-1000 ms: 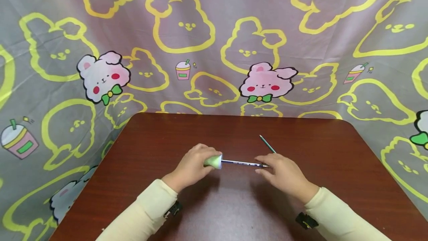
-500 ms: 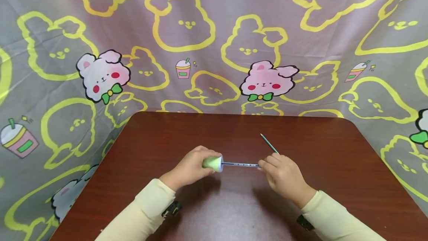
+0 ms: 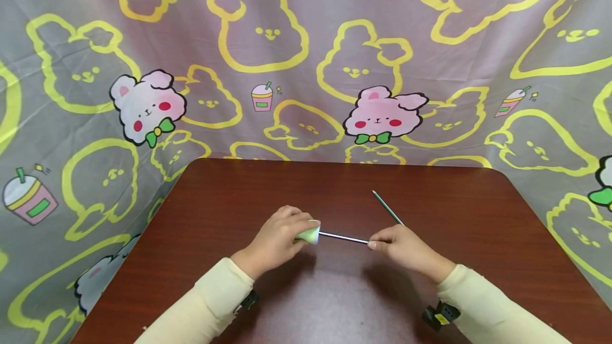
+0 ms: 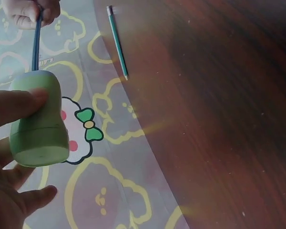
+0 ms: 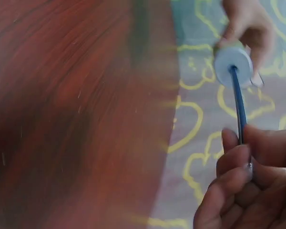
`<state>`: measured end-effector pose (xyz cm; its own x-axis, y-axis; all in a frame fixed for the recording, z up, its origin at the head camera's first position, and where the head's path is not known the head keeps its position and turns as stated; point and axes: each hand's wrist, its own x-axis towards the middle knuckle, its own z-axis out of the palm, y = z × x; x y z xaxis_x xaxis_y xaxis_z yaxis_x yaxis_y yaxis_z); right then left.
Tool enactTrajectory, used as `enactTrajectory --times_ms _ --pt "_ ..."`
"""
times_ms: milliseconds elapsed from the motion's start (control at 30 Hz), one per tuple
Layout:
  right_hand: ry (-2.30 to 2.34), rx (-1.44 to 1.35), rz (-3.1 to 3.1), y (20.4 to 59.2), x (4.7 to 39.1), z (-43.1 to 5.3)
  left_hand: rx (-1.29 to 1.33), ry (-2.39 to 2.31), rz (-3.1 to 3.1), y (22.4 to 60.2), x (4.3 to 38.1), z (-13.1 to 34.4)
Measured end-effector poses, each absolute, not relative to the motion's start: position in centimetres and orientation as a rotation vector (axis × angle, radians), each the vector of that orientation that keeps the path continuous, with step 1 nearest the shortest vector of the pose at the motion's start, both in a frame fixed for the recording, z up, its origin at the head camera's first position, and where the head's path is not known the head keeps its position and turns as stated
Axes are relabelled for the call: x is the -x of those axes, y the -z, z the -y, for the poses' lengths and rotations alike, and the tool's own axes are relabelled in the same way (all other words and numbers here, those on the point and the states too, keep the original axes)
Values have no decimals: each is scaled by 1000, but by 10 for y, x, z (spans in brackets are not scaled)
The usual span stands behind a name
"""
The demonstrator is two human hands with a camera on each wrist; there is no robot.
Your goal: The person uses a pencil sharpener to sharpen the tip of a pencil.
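Observation:
My left hand [image 3: 277, 235] grips a light green pencil sharpener [image 4: 40, 121], narrowed at the waist, holding it on its side above the table. A dark blue pencil [image 3: 343, 238] runs from the hole in the sharpener's pale end face [image 5: 227, 66]; its inserted tip is hidden. My right hand [image 3: 408, 248] pinches the pencil's outer end between thumb and fingers, as the right wrist view shows up close. Beyond the right hand, a green pencil [image 3: 387, 207] lies on the table, its near end covered by that hand in the head view.
The dark red-brown wooden table [image 3: 229, 195] has rounded far corners. A grey curtain [image 3: 296, 84] printed with yellow outlines and rabbit faces hangs close behind it and along both sides. Each wrist carries a small black camera [image 3: 441, 315].
My right hand's fingers, spread around the pencil's end a second ago, have closed on it and the hand has rolled over. The pencil has turned about its length. The left hand stays nearly still.

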<state>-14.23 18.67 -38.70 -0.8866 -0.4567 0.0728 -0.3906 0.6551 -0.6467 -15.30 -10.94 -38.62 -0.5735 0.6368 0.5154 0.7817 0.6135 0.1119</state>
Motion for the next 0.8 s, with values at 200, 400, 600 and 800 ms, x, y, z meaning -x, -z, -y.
enactTrajectory --times_ms 200,400,600,800 --pt "627 1296 -3336 398 142 -183 1005 732 2587 384 154 113" --pt "653 1457 -3329 403 140 -183 1041 701 2560 383 155 112" --pt "1186 763 -2632 395 138 -184 1103 510 2405 385 156 111" --pt "831 1105 -3130 398 142 -182 1012 692 2570 386 158 113"
